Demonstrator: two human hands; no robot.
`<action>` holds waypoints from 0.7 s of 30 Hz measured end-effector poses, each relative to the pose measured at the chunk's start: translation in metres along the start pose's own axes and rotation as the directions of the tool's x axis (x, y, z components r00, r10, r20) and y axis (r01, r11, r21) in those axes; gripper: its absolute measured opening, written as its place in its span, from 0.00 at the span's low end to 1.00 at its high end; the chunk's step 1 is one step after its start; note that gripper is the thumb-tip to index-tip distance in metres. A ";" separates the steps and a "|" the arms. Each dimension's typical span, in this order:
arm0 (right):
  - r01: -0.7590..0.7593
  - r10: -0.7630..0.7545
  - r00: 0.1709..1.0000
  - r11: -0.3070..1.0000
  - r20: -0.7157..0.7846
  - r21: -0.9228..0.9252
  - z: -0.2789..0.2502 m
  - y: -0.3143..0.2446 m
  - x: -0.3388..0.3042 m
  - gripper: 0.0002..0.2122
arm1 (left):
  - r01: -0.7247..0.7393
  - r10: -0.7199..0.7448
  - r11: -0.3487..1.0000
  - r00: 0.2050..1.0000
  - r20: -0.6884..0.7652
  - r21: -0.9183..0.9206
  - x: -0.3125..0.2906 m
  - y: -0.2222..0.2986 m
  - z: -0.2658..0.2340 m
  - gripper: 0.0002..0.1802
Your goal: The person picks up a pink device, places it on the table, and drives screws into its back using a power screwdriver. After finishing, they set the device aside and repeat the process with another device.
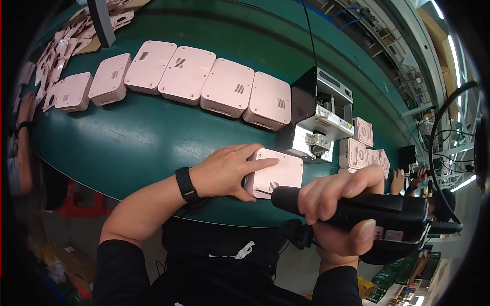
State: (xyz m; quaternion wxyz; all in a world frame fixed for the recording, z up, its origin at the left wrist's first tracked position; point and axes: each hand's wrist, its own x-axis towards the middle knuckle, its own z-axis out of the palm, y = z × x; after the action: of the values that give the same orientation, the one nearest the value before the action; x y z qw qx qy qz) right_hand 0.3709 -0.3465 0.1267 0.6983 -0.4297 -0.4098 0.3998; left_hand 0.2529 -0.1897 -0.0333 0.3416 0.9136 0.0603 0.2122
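Right hand [339,206] clenched around black driver [380,211], tip at pink case [274,173]. Left hand [227,171] flat on case, fingers spread

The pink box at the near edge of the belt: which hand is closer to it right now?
Left. The left hand lies flat on the pink box, touching its top and left side. The right hand is off to its right and nearer the person, gripping the black screwdriver, whose tip reaches the box.

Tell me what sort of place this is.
Probably a factory assembly line: a row of identical pink casings lies along a green belt, the right hand holds a powered screwdriver, and a screw-feeding machine stands alongside.
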 end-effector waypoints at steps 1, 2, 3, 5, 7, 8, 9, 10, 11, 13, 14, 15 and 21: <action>-0.003 0.001 1.000 0.998 -0.030 -0.069 0.004 0.006 0.001 0.26 | 0.004 -0.004 1.000 1.000 -0.004 0.000 0.000 0.000 0.000 0.48; -0.009 0.001 0.998 0.990 -0.062 -0.140 0.007 0.012 0.001 0.28 | 0.008 -0.008 1.000 1.000 -0.004 -0.003 0.001 0.001 0.001 0.48; -0.018 -0.002 0.996 0.978 -0.094 -0.210 0.010 0.014 0.001 0.29 | 0.012 -0.012 1.000 1.000 -0.004 -0.006 0.001 0.002 0.002 0.49; -0.039 0.018 0.994 0.978 -0.105 -0.203 0.013 0.014 0.001 0.30 | 0.019 -0.019 1.000 1.000 -0.006 -0.013 0.000 0.002 0.003 0.50; -0.070 0.047 0.991 0.980 -0.126 -0.184 0.015 0.013 0.001 0.32 | 0.008 -0.008 1.000 1.000 -0.021 -0.020 -0.001 0.000 0.006 0.50; -0.071 0.049 0.992 0.980 -0.120 -0.185 0.014 0.014 0.001 0.32 | 0.003 -0.003 1.000 1.000 -0.030 -0.022 -0.001 -0.001 0.006 0.49; -0.059 0.038 0.993 0.981 -0.114 -0.186 0.013 0.016 0.001 0.31 | 0.005 -0.006 1.000 0.999 -0.035 -0.020 -0.001 -0.001 0.007 0.49; -0.047 0.028 0.994 0.981 -0.107 -0.186 0.012 0.019 0.000 0.31 | 0.008 -0.009 1.000 0.999 -0.038 -0.020 -0.002 -0.001 0.007 0.49; -0.036 0.017 0.995 0.982 -0.100 -0.185 0.011 0.020 0.000 0.31 | 0.011 -0.012 1.000 0.999 -0.041 -0.019 -0.003 -0.002 0.008 0.49; -0.032 0.013 0.994 0.983 -0.105 -0.181 0.011 0.018 0.000 0.30 | 0.005 -0.006 1.000 0.999 -0.042 -0.020 -0.001 0.000 0.007 0.49; -0.031 0.012 0.994 0.984 -0.109 -0.173 0.011 0.017 0.000 0.30 | 0.006 -0.007 0.999 0.999 -0.037 -0.032 -0.001 0.001 0.007 0.50; -0.031 0.012 0.993 0.986 -0.114 -0.165 0.011 0.016 0.000 0.30 | 0.008 -0.010 0.999 0.999 -0.032 -0.043 0.000 0.002 0.007 0.50; -0.014 0.005 0.998 0.986 -0.055 -0.169 0.005 0.020 -0.001 0.28 | -0.005 0.004 0.999 0.999 -0.033 -0.043 -0.001 -0.002 0.008 0.50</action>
State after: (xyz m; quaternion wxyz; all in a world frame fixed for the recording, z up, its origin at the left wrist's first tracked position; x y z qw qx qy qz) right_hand 0.3615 -0.3399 0.1096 0.6684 -0.5000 -0.4210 0.3549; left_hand 0.2554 -0.1937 -0.0405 0.3597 0.9025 0.0592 0.2293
